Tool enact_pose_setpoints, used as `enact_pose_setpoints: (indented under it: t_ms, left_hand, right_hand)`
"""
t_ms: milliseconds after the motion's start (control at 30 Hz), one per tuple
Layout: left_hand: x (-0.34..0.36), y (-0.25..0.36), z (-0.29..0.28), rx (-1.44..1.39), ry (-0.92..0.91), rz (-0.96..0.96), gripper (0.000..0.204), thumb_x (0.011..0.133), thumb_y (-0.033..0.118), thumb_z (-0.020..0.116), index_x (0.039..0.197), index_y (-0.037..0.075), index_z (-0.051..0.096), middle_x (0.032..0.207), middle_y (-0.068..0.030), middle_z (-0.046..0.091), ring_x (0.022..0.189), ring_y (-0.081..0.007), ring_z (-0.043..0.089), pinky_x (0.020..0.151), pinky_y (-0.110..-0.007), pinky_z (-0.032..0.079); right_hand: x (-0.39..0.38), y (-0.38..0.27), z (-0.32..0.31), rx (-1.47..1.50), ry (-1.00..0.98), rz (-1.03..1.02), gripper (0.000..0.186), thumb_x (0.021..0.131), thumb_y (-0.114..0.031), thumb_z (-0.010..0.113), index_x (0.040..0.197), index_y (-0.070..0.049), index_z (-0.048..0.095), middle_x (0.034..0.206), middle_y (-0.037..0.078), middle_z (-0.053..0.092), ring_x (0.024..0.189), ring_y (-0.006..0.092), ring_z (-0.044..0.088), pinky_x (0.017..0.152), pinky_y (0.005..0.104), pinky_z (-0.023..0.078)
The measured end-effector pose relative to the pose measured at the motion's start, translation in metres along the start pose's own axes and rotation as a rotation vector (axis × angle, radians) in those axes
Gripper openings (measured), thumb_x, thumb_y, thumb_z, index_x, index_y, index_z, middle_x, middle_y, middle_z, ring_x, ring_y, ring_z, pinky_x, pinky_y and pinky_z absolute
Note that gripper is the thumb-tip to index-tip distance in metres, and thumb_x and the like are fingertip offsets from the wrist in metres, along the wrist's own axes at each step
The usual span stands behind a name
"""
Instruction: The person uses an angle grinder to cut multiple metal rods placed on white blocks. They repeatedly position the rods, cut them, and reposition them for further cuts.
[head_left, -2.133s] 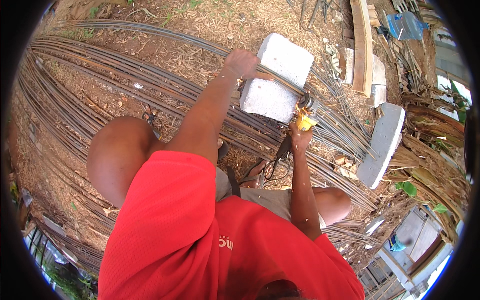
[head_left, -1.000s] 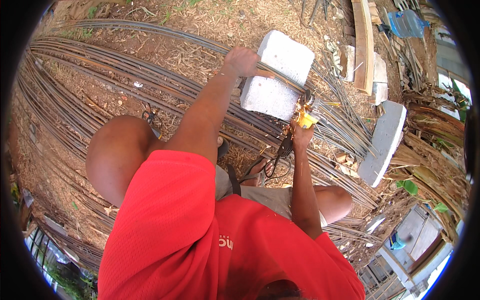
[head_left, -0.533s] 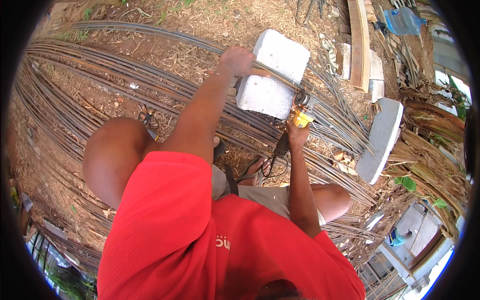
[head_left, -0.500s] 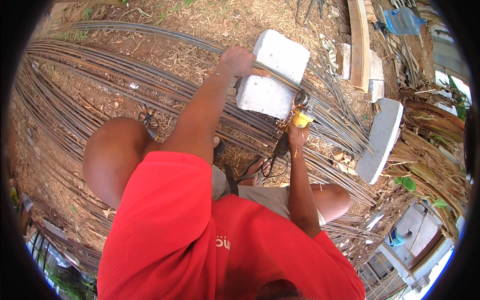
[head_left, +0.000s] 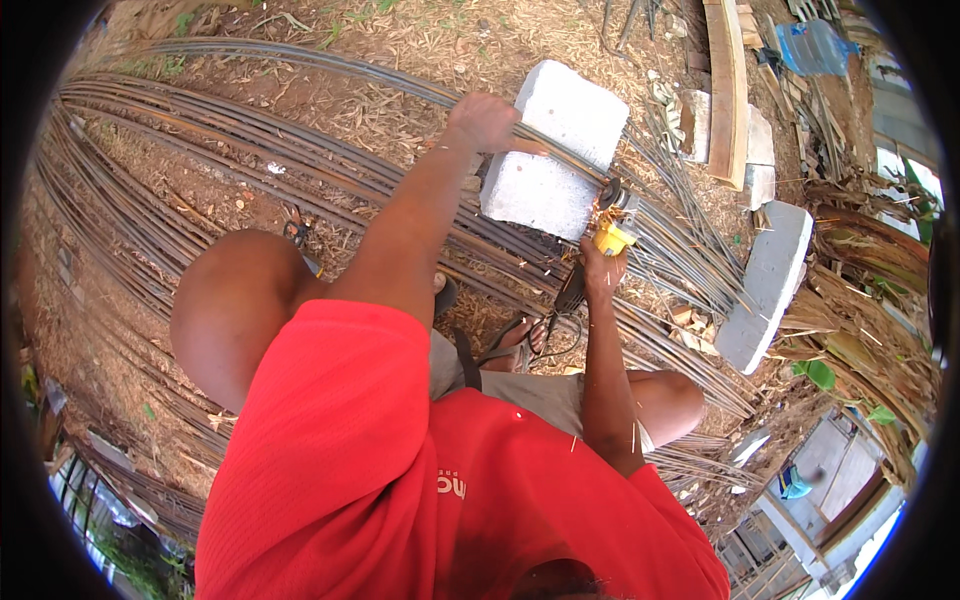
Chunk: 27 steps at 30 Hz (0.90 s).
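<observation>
My left hand point(head_left: 485, 125) is closed around a small bundle of steel rods point(head_left: 562, 157) lying across a white block point(head_left: 540, 195). My right hand point(head_left: 600, 262) grips a yellow and black angle grinder point(head_left: 614, 236), whose disc meets the rods just beside the block's right edge, with orange sparks scattering around it. The grinder's dark cord loops down near my sandalled foot point(head_left: 515, 340). Both my knees are bent, one out to each side under my arms.
Long rusty rods point(head_left: 250, 155) fan across dry, leaf-littered soil. At right are a grey slab point(head_left: 760, 290), wooden planks point(head_left: 725, 100), pale broken blocks point(head_left: 760, 150), a blue plastic jug point(head_left: 810, 45) and dried plant trunks point(head_left: 850, 330). Scissor-like metal tools point(head_left: 295, 228) lie beside my left knee.
Both hands keep their grips and places. Flying sparks show more widely now, over the rods and red shirt, than half a second ago. The whole view has shifted slightly.
</observation>
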<state>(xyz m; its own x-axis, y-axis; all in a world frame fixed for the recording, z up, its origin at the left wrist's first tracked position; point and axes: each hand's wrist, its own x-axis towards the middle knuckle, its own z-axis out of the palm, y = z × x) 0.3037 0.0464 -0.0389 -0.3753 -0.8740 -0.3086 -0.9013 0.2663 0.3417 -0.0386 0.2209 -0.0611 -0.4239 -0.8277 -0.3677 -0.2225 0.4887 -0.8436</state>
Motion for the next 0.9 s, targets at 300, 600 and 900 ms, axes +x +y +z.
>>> enact_pose_setpoints:
  t_ms: [300, 600, 900]
  left_hand:
    - [0.003, -0.003, 0.002, 0.005, -0.003, 0.016, 0.113, 0.079, 0.11, 0.045, 0.094, 0.005, 0.084, 0.086, -0.0125, 0.078, 0.09, -0.0281, 0.079, 0.087, -0.045, 0.063]
    - [0.001, 0.0, -0.002, 0.007, -0.021, -0.004, 0.111, 0.08, 0.109, 0.046, 0.096, 0.006, 0.084, 0.088, -0.0143, 0.079, 0.091, -0.0292, 0.079, 0.091, -0.046, 0.062]
    - [0.002, -0.002, 0.002, 0.021, 0.002, 0.014, 0.114, 0.078, 0.111, 0.043, 0.094, 0.005, 0.084, 0.086, -0.012, 0.078, 0.09, -0.0265, 0.079, 0.085, -0.044, 0.063]
  right_hand:
    - [0.005, 0.017, -0.004, 0.047, -0.032, -0.038, 0.045, 0.086, -0.002, 0.086, 0.126, -0.001, 0.065, 0.095, 0.006, 0.072, 0.074, 0.0174, 0.07, 0.062, 0.0329, 0.06]
    - [-0.003, 0.004, 0.004, -0.063, 0.06, -0.062, 0.041, 0.084, -0.002, 0.087, 0.12, -0.001, 0.066, 0.094, 0.005, 0.072, 0.072, 0.018, 0.069, 0.061, 0.0331, 0.059]
    - [-0.003, -0.012, 0.007, 0.082, 0.017, 0.002, 0.044, 0.084, -0.003, 0.088, 0.121, -0.002, 0.064, 0.096, 0.006, 0.073, 0.077, 0.0175, 0.07, 0.063, 0.0331, 0.06]
